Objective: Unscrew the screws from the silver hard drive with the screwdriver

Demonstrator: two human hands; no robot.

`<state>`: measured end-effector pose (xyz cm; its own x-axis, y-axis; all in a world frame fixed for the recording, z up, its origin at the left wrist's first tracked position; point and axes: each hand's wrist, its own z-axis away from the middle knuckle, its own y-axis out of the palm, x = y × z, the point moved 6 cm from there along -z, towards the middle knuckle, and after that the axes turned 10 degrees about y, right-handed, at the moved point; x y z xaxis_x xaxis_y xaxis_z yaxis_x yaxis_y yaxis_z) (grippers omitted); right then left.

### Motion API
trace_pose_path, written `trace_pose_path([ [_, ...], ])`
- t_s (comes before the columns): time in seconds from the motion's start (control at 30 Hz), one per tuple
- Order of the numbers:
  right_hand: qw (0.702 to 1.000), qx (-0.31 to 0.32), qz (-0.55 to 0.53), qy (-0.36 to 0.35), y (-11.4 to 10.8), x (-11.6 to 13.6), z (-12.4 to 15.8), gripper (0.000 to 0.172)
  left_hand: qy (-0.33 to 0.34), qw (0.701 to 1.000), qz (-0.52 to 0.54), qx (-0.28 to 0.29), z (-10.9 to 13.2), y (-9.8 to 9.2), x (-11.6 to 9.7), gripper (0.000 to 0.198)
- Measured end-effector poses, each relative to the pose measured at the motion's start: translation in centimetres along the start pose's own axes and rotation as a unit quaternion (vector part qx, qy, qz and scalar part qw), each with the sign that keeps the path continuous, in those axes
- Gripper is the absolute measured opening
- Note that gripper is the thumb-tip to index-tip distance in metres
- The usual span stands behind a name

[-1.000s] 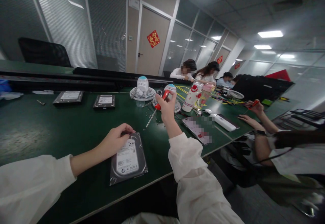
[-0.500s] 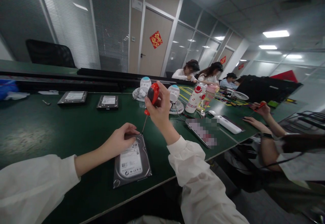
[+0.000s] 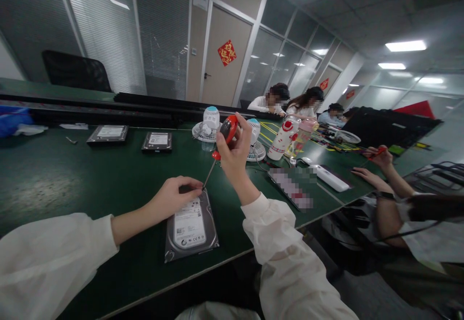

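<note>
A hard drive (image 3: 191,227) lies label up on the green table (image 3: 72,175) near its front edge. My left hand (image 3: 173,195) rests on the drive's far left corner, fingers curled over it. My right hand (image 3: 234,152) is closed round the red and black handle of a screwdriver (image 3: 222,144). The tool stands nearly upright, and its tip points down at the drive's far corner, right beside my left fingertips.
Two more hard drives (image 3: 108,134) (image 3: 157,141) lie further back on the table. Two small white fans (image 3: 207,125) (image 3: 255,144), a white bottle (image 3: 284,139), a phone (image 3: 292,189) and a white remote-like device (image 3: 324,177) stand to the right. A neighbouring person's hands (image 3: 377,158) work at the right end.
My right hand has brought the screwdriver from over the fans back towards me and stood it up, tip down at the drive's corner. My left hand stayed on the drive.
</note>
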<state>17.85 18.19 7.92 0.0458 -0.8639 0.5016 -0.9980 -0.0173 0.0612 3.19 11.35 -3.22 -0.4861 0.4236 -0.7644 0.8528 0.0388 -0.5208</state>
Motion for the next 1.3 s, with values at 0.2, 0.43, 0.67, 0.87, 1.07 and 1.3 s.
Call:
trace_pose_path([
  [0.2,0.999,0.008,0.021,0.023,0.0,-0.6,0.0,0.052,0.014,1.0,-0.019,0.008,0.2,0.3,0.6,0.029],
  [0.43,0.998,-0.019,0.054,-0.009,-0.7,-0.3,-0.3,0.051,0.019,0.998,-0.061,0.0,-1.9,-0.7,0.4,0.031],
  [0.67,0.997,-0.045,0.058,-0.017,-2.3,-0.4,-0.9,0.051,0.01,0.991,-0.129,0.043,-8.7,-0.2,2.0,0.026],
  [0.87,0.996,-0.051,0.074,0.012,-3.3,-1.2,-1.0,0.051,-0.004,0.978,-0.195,0.078,-9.4,1.5,2.8,0.025],
  [1.07,0.997,-0.026,0.07,0.009,-3.1,-1.1,-0.9,0.051,0.018,0.974,-0.218,0.064,-6.7,0.0,1.5,0.03],
  [1.3,0.997,0.012,0.077,0.001,-1.3,-1.0,0.0,0.051,0.02,0.98,-0.178,0.084,-0.9,-0.6,0.5,0.03],
])
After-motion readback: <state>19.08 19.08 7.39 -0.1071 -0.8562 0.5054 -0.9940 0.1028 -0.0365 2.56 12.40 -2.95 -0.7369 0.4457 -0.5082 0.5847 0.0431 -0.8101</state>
